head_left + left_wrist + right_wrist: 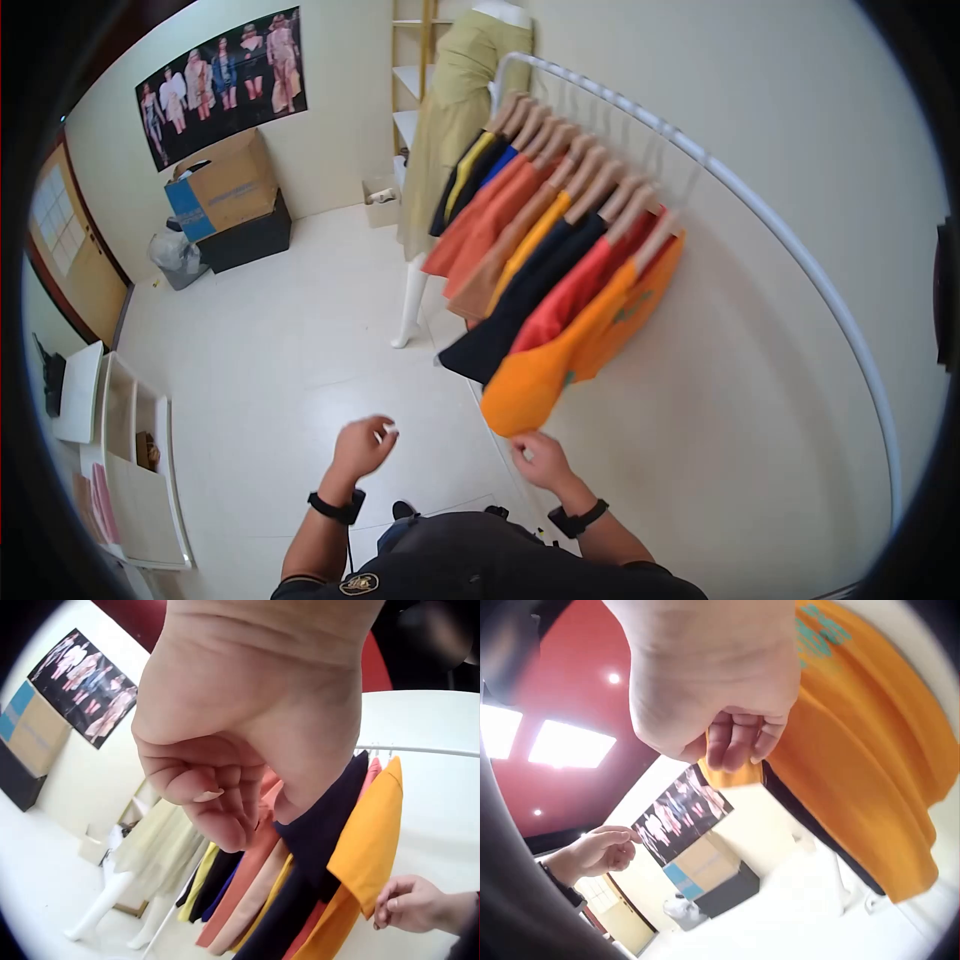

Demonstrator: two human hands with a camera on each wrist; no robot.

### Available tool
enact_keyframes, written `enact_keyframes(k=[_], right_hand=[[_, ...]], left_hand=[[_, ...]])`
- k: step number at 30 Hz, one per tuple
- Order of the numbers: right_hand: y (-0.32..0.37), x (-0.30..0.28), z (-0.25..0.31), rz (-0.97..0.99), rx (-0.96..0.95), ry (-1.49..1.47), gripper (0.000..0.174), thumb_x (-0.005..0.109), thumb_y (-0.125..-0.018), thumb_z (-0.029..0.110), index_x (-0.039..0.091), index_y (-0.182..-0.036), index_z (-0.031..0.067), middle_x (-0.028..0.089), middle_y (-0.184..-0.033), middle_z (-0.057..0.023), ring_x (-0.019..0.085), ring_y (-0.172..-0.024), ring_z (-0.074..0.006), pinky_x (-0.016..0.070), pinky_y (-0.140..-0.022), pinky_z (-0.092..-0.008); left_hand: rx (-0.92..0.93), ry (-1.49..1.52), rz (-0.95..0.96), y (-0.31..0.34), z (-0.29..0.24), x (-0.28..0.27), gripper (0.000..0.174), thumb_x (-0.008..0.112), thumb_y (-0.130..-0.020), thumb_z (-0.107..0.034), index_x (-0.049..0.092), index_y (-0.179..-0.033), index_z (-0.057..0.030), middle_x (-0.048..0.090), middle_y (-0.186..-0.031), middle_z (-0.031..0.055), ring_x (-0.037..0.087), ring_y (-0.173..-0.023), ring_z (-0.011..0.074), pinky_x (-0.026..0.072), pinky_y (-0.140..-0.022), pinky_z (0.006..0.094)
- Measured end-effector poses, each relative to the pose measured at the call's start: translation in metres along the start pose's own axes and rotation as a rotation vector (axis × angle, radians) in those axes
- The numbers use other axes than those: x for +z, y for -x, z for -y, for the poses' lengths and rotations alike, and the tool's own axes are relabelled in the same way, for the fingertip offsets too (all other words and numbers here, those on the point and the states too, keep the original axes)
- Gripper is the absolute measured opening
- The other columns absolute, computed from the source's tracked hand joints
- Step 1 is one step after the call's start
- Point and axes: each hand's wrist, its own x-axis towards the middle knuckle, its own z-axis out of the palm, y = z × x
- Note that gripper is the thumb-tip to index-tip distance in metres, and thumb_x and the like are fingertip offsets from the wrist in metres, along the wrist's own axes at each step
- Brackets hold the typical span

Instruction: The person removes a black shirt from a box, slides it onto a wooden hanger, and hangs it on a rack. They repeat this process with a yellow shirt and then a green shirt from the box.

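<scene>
Pale walls and a pale, glossy floor [300,330] surround a white clothes rack [889,440], with a mannequin [460,110] in a yellow-green dress beside its far corner. Coloured shirts hang in a row along the top rail; the orange T-shirt [600,340] is the nearest, on a wooden hanger [655,240] short of where the rail bends down. Its green print faces partly toward the wall.

The right hand [545,462] pinches the lower edge of the orange cloth, apparently at a sleeve, with fingers curled in; the exact contact is partly hidden. The left hand [362,447] hangs in the air well apart from the rack, its fingers loosely bent, a narrow gap beside the thumb, holding nothing.

Too hard a pull on that edge could tip the hanger, drag the neckline off one shoulder or stretch the fabric, since only one side is held. The red shirt [570,300] behind hangs close enough to snag or swing along. A thin pinch could also slip, letting the cloth swing back toward the row.
</scene>
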Motion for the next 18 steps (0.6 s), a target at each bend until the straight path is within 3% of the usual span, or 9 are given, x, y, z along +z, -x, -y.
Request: enact_keyframes(k=[2, 3, 4, 9, 12, 16, 18], right_hand=[[0.018, -0.009, -0.017, 0.116, 0.038, -0.002, 0.013, 0.062, -0.079, 0.011, 0.064, -0.09, 0.0036, 0.063, -0.081, -0.0119, 0.063, -0.076, -0.026, 0.0497, -0.067, -0.0332], [0.013, -0.054, -0.024, 0.276, 0.104, 0.189, 0.014, 0.062, -0.079, 0.011, 0.064, -0.091, 0.0032, 0.064, -0.081, -0.0115, 0.063, -0.076, -0.0254, 0.0498, -0.068, -0.0332], [-0.001, -0.025, -0.02, 0.337, 0.151, 0.177, 0.015, 0.062, -0.08, 0.012, 0.064, -0.092, 0.0028, 0.064, -0.081, -0.0111, 0.063, -0.077, -0.0248, 0.0499, -0.07, -0.0332], [-0.035, 0.009, -0.053, 0.552, 0.292, 0.202, 0.021, 0.059, -0.082, 0.016, 0.064, -0.097, 0.0021, 0.065, -0.081, -0.0119, 0.064, -0.074, -0.0246, 0.0502, -0.068, -0.0322], [-0.059, 0.041, -0.078, 0.6, 0.318, 0.274, 0.023, 0.059, -0.081, 0.017, 0.063, -0.098, 0.0026, 0.066, -0.08, -0.012, 0.064, -0.074, -0.0252, 0.0501, -0.068, -0.0326], [-0.045, 0.051, -0.148, 0.649, 0.54, 0.404, 0.027, 0.061, -0.077, 0.022, 0.064, -0.097, 0.0037, 0.067, -0.084, -0.0129, 0.064, -0.078, -0.0257, 0.0505, -0.072, -0.0342], [-0.014, 0.043, -0.204, 0.722, 0.573, 0.512, 0.022, 0.062, -0.078, 0.022, 0.066, -0.089, 0.0032, 0.064, -0.07, -0.008, 0.061, -0.064, -0.0185, 0.0494, -0.063, -0.0319]], left_hand=[[-0.062, 0.01, 0.047, 0.031, 0.004, 0.033, 0.025, 0.064, -0.077, -0.028, 0.067, -0.091, -0.0082, 0.067, -0.071, 0.0093, 0.065, -0.066, 0.0276, 0.0511, -0.062, 0.0387], [-0.087, 0.22, 0.079, 0.031, 0.009, 0.1, 0.024, 0.063, -0.078, -0.029, 0.067, -0.091, -0.0086, 0.067, -0.071, 0.0092, 0.065, -0.066, 0.028, 0.0511, -0.062, 0.0387], [-0.063, 0.208, 0.051, 0.025, 0.039, 0.087, 0.024, 0.062, -0.078, -0.029, 0.068, -0.092, -0.0091, 0.067, -0.071, 0.0091, 0.065, -0.067, 0.0285, 0.0512, -0.062, 0.0388], [-0.2, 0.32, 0.183, 0.058, 0.091, 0.128, 0.026, 0.06, -0.08, -0.03, 0.067, -0.096, -0.0099, 0.068, -0.075, 0.0087, 0.065, -0.071, 0.0275, 0.0515, -0.064, 0.0384], [-0.106, 0.309, 0.201, 0.062, 0.143, 0.14, 0.026, 0.061, -0.08, -0.027, 0.066, -0.096, -0.0071, 0.067, -0.075, 0.0109, 0.064, -0.07, 0.0273, 0.0512, -0.065, 0.0367], [-0.299, 0.396, 0.261, 0.069, 0.194, 0.147, 0.028, 0.059, -0.081, -0.03, 0.066, -0.098, -0.0086, 0.068, -0.083, 0.0116, 0.064, -0.079, 0.0291, 0.0514, -0.07, 0.0386], [-0.389, 0.429, 0.255, 0.08, 0.23, 0.171, 0.029, 0.059, -0.08, -0.031, 0.067, -0.098, -0.0087, 0.068, -0.084, 0.012, 0.064, -0.081, 0.0296, 0.0514, -0.072, 0.0387]])
